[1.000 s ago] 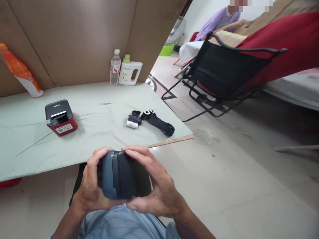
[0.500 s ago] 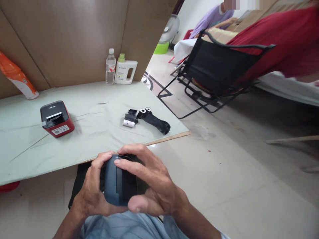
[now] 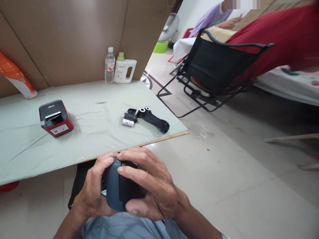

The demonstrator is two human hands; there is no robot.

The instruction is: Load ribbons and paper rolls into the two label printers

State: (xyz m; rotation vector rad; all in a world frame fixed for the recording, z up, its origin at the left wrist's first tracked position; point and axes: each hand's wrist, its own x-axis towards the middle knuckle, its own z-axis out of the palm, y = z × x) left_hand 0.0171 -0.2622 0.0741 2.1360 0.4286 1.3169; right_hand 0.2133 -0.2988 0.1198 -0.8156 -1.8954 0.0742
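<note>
- Green-clothed table (image 3: 99, 121) behind, red printer (image 3: 56, 117) on it
- Left hand (image 3: 90, 195) and right hand (image 3: 155, 190) clasp dark device (image 3: 115, 190) over lap, fingers curled round it
- Risk: slackened grip may drop it

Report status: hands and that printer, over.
Left hand and right hand both clasped on dark blue printer. Printer held over lap, short of table edge. Red printer, black parts on table, untouched.

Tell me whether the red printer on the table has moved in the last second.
No. The red printer sits by the same crease on the table; only the camera shifted.
</note>
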